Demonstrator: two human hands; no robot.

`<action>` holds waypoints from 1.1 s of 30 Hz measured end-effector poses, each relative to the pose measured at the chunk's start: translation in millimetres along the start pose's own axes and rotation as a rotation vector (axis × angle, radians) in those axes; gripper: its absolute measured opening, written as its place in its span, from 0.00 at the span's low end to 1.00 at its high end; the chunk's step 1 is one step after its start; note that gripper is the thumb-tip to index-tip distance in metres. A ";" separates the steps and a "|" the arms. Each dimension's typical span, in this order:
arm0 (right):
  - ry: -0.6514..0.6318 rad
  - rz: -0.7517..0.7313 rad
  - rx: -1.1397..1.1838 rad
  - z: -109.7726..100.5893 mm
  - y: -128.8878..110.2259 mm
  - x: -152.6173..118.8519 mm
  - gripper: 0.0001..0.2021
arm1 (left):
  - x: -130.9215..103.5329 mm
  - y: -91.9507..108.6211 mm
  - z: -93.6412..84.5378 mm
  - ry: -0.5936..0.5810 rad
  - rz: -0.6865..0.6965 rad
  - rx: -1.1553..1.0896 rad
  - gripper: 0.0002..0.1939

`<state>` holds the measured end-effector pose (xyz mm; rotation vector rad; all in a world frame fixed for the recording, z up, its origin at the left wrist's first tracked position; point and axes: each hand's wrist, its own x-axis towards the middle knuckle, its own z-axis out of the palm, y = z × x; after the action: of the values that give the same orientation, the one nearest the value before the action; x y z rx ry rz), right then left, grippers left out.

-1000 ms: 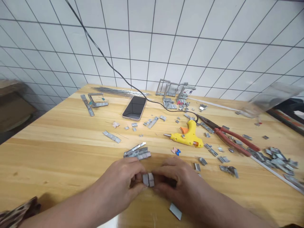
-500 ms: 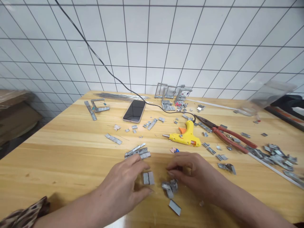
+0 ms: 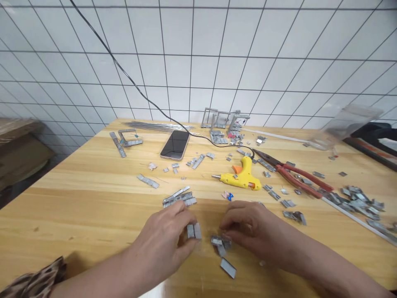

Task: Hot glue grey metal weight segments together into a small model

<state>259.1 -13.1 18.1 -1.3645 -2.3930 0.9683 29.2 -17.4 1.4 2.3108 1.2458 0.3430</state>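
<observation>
At the lower centre, my left hand (image 3: 173,231) is curled around a small grey metal piece (image 3: 194,231), with thumb and index finger at its edges. My right hand (image 3: 248,225) is beside a little pile of metal pieces (image 3: 219,244), its thumb and fingertips close together; what lies between them, if anything, is hidden. A single flat metal plate (image 3: 228,267) lies below the pile. Just beyond my left hand is a bundle of metal strips (image 3: 180,198).
A yellow glue gun (image 3: 242,179), red-handled pliers (image 3: 291,171) and a phone (image 3: 175,145) lie further back. Small metal frames (image 3: 217,124) stand near the tiled wall. Scrap pieces (image 3: 361,200) are heaped at right, and a black cable (image 3: 145,97) crosses the view.
The thumb and index finger of my left hand have closed in on the metal piece. My right hand has shifted slightly right, and the view has moved a little.
</observation>
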 end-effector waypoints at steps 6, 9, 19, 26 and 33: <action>-0.002 0.016 0.007 -1.1 -1.7 -1.7 0.07 | 1.2 -0.8 -2.9 -0.019 -0.021 -0.021 0.06; -0.008 0.010 0.011 -1.4 -3.3 -3.1 0.08 | 1.1 -0.4 -3.6 -0.025 -0.024 -0.023 0.07; -0.022 0.018 -0.117 14.8 -15.4 -0.3 0.07 | -1.5 -1.4 -7.4 0.019 0.004 0.017 0.09; 0.058 0.140 0.112 9.9 -5.6 3.7 0.11 | -4.9 -3.0 -7.3 0.049 0.045 -0.022 0.11; 0.034 0.291 0.631 4.7 -0.6 3.4 0.19 | -1.5 6.8 -3.5 0.193 0.172 -0.219 0.07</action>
<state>254.5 -12.5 14.4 -1.4543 -1.6528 1.5808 31.7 -20.8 8.0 2.2394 1.0388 0.7391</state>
